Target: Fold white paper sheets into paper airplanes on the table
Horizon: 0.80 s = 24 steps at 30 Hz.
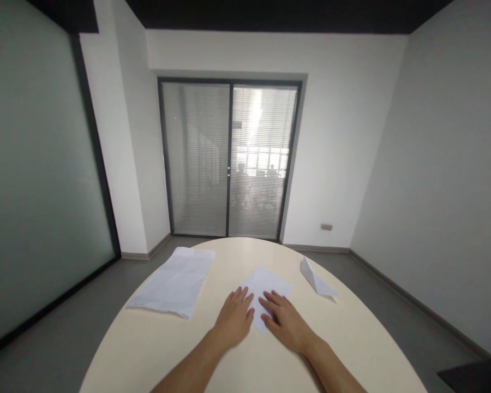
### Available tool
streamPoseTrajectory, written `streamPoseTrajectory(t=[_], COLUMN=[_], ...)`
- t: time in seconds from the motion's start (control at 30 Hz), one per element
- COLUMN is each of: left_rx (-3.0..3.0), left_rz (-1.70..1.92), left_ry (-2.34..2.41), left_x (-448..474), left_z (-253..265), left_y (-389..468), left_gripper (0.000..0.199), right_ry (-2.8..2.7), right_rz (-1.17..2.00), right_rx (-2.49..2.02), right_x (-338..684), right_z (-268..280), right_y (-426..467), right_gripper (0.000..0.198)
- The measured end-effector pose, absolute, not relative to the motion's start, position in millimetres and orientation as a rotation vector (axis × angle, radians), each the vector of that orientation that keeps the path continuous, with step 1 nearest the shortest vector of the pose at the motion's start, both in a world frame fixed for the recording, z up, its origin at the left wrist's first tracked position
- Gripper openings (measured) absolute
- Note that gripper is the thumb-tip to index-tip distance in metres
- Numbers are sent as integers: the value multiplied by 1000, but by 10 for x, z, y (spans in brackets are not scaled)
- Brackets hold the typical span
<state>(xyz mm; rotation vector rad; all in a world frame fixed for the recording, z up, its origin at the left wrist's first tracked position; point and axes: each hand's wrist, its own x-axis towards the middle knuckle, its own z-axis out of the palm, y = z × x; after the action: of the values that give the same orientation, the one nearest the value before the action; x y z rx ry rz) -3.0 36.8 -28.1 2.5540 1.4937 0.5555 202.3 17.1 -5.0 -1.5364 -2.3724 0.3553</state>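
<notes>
A small white sheet of paper [265, 279] lies turned cornerwise on the round cream table, its lower part partly covered by both hands. My left hand [236, 316] rests over its left edge, palm down with the fingers stretched out. On the other side, my right hand [284, 319] lies over the right part of the sheet, fingers spread. Neither hand grips anything. The fingertips of the two hands are close together but apart.
To the left on the table [237, 365] lies a stack of white paper [175, 284]. A folded piece of white paper [317, 281] stands partly raised near the right edge. Beyond the table is a glazed door with blinds [198, 164].
</notes>
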Motion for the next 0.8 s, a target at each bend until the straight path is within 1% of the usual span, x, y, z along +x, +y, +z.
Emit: streamPoseTrajectory(t=[0.3,0.6,0.8], left_rx=[2526,2535,2564], left_rz=[512,527,525], left_ry=[1489,1468,1434], left_x=[-20,-18,-17], left_z=[-244,-224,-175], left_y=[357,363,338], left_gripper=[50,45,45], right_ry=[-2394,-2482,-2516], right_rz=[381,438,447], right_rx=[-1547,-1542,-1543], right_x=[2028,2022,2019], right_z=[5,27,30], right_y=[146,110,127], right_gripper=[60,87,92])
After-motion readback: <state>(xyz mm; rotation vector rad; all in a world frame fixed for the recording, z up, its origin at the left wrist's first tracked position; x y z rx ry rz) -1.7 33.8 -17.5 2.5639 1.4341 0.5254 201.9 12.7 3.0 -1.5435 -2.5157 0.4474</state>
